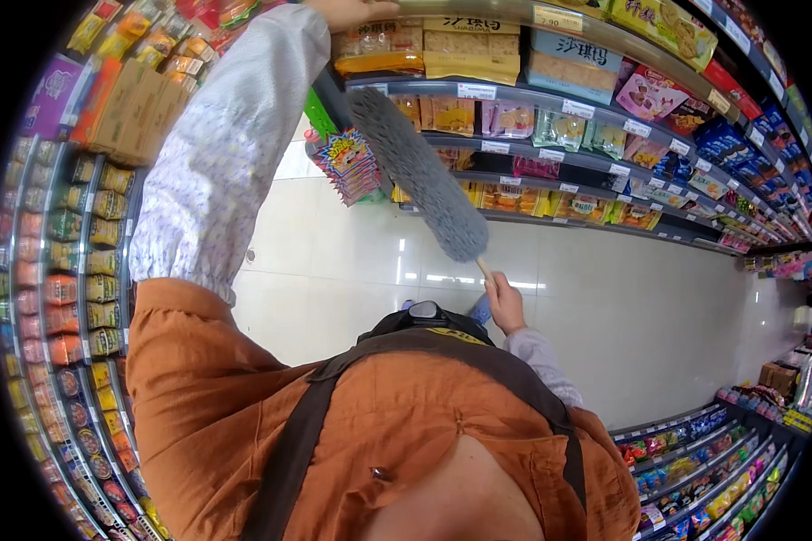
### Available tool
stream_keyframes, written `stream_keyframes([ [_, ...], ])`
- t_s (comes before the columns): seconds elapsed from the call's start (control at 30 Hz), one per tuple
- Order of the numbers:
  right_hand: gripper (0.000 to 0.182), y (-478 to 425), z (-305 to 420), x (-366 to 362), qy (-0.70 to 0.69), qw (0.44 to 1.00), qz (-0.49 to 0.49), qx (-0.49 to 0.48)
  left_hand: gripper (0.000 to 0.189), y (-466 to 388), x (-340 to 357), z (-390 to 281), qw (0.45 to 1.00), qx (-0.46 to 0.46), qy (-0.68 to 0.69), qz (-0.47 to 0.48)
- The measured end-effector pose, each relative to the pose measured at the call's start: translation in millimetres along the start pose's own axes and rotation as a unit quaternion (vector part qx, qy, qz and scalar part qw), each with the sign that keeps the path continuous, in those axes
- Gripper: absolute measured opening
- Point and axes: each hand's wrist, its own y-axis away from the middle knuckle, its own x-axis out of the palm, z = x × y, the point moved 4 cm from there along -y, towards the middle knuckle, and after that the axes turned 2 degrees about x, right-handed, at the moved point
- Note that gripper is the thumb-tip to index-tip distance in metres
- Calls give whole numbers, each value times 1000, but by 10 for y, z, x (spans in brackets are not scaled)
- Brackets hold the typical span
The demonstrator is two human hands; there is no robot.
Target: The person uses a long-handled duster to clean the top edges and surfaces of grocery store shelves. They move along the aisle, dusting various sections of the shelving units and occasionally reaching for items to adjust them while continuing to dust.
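My right hand (506, 303), low in front of my body, grips the thin pale handle (485, 269) of a grey fluffy duster (423, 179). The duster's head slants up and left, its far end close to the front edge of a snack shelf (433, 88). Stretched out to the top of the view, my left hand (355, 12) is partly cut off by the picture's rim. Its fingers lie at the upper shelf's front edge, beside bagged pastries (379, 47); whether they hold anything is hidden. A pale patterned sleeve cover (210, 169) covers that forearm.
Tiered shelves of packaged snacks (578, 206) curve along the front and right. More shelves with packaged food (61, 291) stand at left, cardboard boxes (132, 111) on top. A colourful display (348, 166) hangs at the shelf's end. Glossy floor tiles (616, 304) lie below; another rack (704, 466) stands lower right.
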Motion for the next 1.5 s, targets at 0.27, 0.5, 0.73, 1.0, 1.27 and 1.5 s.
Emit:
stream_keyframes([
  [0.27, 19, -291, -62, -209, 18, 999, -36, 29, 36, -21, 16, 45, 1000, 13, -5, -6],
  [0.5, 21, 460, -983, -963, -7, 972, -188, 140, 42, -54, 176, 284, 997, 41, -68, -6],
  [0.73, 21, 723, -1943, -1370, -169, 902, -330, 222, 38, -48, 169, 300, 998, 31, -55, -12],
  [1.0, 17, 358, -2139, -1189, -343, 821, -374, 261, 34, -31, 106, 104, 1000, -8, -15, 20],
  [1.27, 19, -556, -1837, -969, -303, 885, -310, 169, 34, -10, 151, 196, 1000, 5, -1, 24],
  [1.5, 20, -710, -1630, -126, -277, 915, -250, 151, 35, -55, 151, 161, 1000, -12, 15, 2],
])
